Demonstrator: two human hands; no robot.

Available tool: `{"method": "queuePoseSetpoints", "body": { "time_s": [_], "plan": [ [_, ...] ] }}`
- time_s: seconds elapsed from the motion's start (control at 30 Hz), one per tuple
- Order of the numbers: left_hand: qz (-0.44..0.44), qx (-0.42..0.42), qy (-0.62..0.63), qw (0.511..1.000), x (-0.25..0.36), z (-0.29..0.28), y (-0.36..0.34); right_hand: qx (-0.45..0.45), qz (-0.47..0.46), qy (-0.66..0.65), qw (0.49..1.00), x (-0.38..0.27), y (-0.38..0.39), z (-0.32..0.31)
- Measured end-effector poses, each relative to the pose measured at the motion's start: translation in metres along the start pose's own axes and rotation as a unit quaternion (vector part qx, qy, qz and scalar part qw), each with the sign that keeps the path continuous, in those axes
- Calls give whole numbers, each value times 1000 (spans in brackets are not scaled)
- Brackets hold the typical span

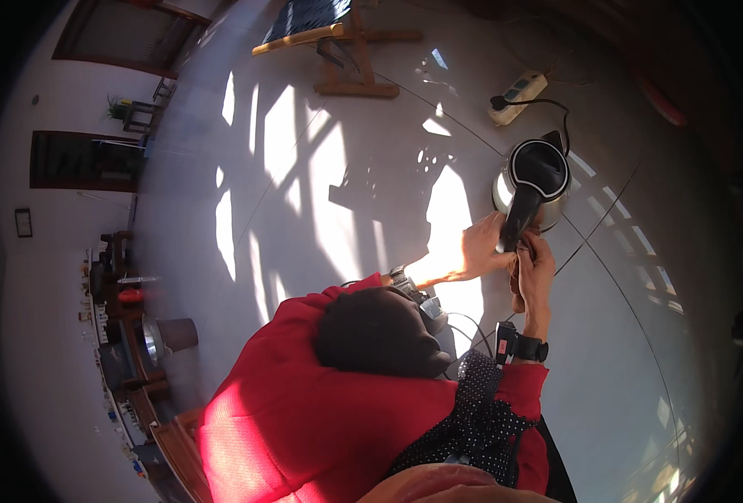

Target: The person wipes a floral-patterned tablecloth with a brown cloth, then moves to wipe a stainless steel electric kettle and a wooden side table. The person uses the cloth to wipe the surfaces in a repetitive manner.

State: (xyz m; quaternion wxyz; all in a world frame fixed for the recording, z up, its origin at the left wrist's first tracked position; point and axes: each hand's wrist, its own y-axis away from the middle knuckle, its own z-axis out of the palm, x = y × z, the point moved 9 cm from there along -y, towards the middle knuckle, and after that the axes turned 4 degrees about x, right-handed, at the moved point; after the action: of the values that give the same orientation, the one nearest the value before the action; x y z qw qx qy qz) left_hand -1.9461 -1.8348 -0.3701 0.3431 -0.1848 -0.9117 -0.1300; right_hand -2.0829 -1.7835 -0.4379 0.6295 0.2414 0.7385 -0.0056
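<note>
Left hand [479,249] was at the kettle [542,170] handle [522,216], right hand [538,270] beside it, fingers bent — couldn't tell what either gripped. Power strip [520,96] lay beyond kettle.

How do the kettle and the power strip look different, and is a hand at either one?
The kettle looks rounded, while the power strip is oblong. The kettle is black and silvery; the power strip is mostly pale. The left hand is at the kettle's handle, but no hand is at the power strip. They share a black cord, plugged into the strip and running toward the kettle.
</note>
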Motion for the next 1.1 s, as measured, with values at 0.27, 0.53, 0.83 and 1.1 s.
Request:
{"method": "queuePoseSetpoints", "body": {
  "time_s": [0.27, 0.53, 0.83, 1.1],
  "plan": [
    [2, 14, 9, 1000, 5, -5, 1, -55, 13, 102, 993, -6, 3, -14],
    [-9, -34, 34, 999, 0, 1, 0, -161, 27, -186, 969, -51, 15, -20],
    [-12, -53, 55, 997, 10, -2, -2, -61, -3, 133, 989, -1, -10, -5],
    [-35, 16, 313, 949, 3, 10, 3, 99, 95, -175, 975, 42, -7, -52]
  ]
}}
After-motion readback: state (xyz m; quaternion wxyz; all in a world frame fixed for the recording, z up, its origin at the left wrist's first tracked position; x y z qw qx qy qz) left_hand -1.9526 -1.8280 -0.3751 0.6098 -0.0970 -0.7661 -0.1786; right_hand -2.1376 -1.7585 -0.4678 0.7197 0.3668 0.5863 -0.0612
